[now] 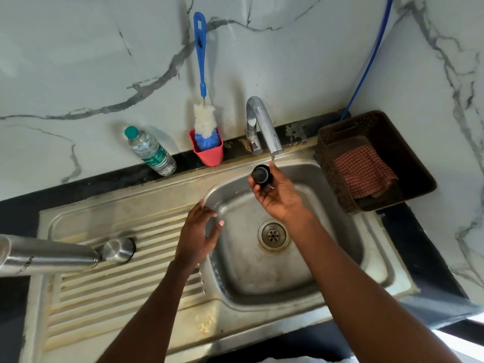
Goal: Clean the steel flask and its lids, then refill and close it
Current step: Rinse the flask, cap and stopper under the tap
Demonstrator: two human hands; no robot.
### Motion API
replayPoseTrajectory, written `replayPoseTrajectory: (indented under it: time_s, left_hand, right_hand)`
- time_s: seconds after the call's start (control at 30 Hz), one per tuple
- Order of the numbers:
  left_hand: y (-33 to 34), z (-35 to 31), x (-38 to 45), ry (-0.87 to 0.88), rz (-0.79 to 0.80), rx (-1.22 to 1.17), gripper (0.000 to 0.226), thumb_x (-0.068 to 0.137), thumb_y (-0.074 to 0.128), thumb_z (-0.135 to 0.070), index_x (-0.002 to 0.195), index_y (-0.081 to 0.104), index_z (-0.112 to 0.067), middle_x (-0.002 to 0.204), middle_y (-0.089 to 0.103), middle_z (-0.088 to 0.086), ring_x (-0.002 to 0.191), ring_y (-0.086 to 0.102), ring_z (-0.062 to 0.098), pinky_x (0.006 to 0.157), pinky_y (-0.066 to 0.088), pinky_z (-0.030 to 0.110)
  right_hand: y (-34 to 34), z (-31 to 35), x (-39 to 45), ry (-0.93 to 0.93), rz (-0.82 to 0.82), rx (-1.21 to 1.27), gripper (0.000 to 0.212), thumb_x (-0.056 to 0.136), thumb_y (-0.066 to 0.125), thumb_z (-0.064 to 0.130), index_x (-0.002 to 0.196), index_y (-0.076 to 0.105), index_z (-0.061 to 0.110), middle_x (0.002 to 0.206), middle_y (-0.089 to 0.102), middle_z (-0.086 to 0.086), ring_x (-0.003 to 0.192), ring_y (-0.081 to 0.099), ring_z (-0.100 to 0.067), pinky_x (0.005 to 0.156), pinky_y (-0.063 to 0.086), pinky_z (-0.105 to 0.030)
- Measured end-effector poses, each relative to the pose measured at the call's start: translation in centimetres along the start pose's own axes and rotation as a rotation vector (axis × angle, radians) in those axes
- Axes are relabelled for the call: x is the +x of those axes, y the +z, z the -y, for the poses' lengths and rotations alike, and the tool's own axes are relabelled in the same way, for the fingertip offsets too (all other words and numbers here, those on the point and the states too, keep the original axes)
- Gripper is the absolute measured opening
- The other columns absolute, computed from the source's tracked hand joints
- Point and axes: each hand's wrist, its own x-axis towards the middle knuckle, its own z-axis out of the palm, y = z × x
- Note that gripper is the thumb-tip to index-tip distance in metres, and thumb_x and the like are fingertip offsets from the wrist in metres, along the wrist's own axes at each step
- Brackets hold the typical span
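My right hand (276, 195) holds a small black inner lid (261, 174) just under the tap spout (273, 145), where a thin stream of water falls onto it. My left hand (199, 231) hovers at the left rim of the sink basin (301, 258), its fingers loosely curled around nothing. At the far left, the steel flask (44, 255) is on the ribbed drainboard (125, 292). A steel outer lid (117, 250) sits right at its neck end; I cannot tell whether the two touch.
Along the back ledge are a plastic water bottle (152, 153) and a red holder (208, 153) with a blue-handled bottle brush (204, 119). Right of the basin, a brown basket (379, 163) holds a checked cloth (364, 174). The drain (273, 235) is open.
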Motion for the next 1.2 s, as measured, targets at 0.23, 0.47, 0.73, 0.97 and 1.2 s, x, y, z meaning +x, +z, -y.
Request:
replayPoseTrajectory:
  time_s: [0.23,0.47,0.73,0.97,1.2]
  left_hand:
    - [0.2,0.2,0.0,0.016,0.034,0.079,0.028,0.099,0.066,-0.043,0.103,0.073,-0.016,0.122,0.073,0.007,0.149,0.042,0.026,0.124,0.035,0.041]
    - [-0.1,0.2,-0.1,-0.023,0.068,0.071,0.033,0.097,0.061,-0.052,0.102,0.072,-0.021,0.124,0.073,0.004,0.153,0.038,0.022,0.121,0.038,0.043]
    - [0.1,0.8,0.0,-0.037,0.081,0.055,0.033,0.097,0.059,-0.055,0.094,0.072,-0.024,0.12,0.075,0.0,0.155,0.035,0.017,0.122,0.035,0.042]
    - [0.6,0.9,0.1,0.014,0.037,0.056,0.028,0.095,0.063,-0.05,0.09,0.073,-0.024,0.11,0.077,-0.004,0.154,0.038,0.019,0.123,0.036,0.041]
    - [0.4,1.0,-0.1,0.015,0.033,0.054,0.029,0.094,0.063,-0.048,0.088,0.073,-0.022,0.105,0.077,-0.005,0.152,0.04,0.021,0.121,0.039,0.046]
  right_hand:
    - [-0.2,0.6,0.6,0.072,-0.036,0.068,0.053,0.093,0.071,0.046,0.122,0.061,0.002,0.093,0.068,-0.019,0.067,0.068,-0.022,0.052,0.057,-0.024]
    - [0.1,0.2,0.6,0.08,-0.06,0.073,0.046,0.091,0.076,0.035,0.117,0.058,0.001,0.097,0.065,-0.023,0.076,0.067,-0.028,0.056,0.059,-0.029]
    - [-0.8,-0.8,0.1,-0.537,-0.038,-0.768,0.061,0.075,0.08,-0.012,0.129,0.064,0.013,0.12,0.07,-0.007,0.107,0.067,-0.015,0.094,0.056,-0.027]
    - [-2.2,-0.5,0.1,-0.493,0.107,-0.249,0.054,0.079,0.07,-0.012,0.122,0.068,0.02,0.12,0.072,-0.001,0.112,0.064,-0.021,0.088,0.059,-0.029]
    - [-3.3,-1.7,-0.3,-0.241,-0.047,-0.351,0.042,0.082,0.08,0.04,0.116,0.067,0.019,0.101,0.072,-0.006,0.08,0.06,-0.013,0.061,0.041,-0.026]
